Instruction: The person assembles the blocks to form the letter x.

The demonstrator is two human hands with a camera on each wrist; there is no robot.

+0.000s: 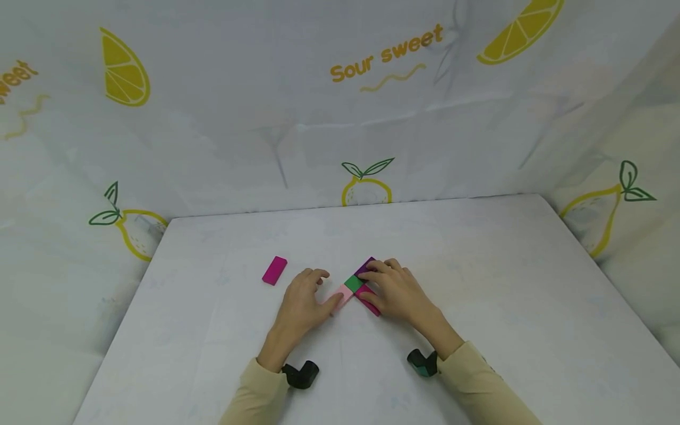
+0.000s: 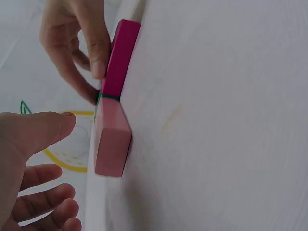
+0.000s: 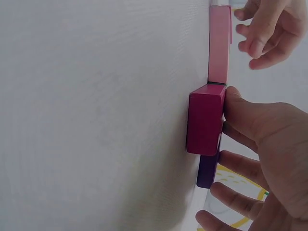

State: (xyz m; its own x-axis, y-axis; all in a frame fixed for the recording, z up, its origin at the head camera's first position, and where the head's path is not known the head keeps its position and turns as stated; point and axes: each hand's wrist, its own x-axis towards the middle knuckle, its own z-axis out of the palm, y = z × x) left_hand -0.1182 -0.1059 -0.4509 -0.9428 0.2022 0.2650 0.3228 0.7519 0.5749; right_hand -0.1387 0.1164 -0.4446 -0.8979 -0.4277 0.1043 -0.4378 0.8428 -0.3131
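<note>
Four-part flat arrangement on the white table: a green block (image 1: 353, 283) sits in the middle, with a pale pink block (image 2: 113, 149), a magenta block (image 3: 207, 122) and a dark purple block (image 1: 363, 269) meeting around it. My right hand (image 1: 398, 292) leans over its right side. The right thumb rests on the magenta block while the other fingers spread toward the purple and green ones. Beside the pink block, my left hand (image 1: 303, 301) holds nothing, its thumb near that block and its fingers loosely bent.
A second magenta block (image 1: 274, 270) lies apart, left of the left hand. Dark wrist cameras (image 1: 301, 375) stick out from both sleeves. Behind the table (image 1: 212, 330) hangs a white cloth (image 1: 223, 130) printed with lemons.
</note>
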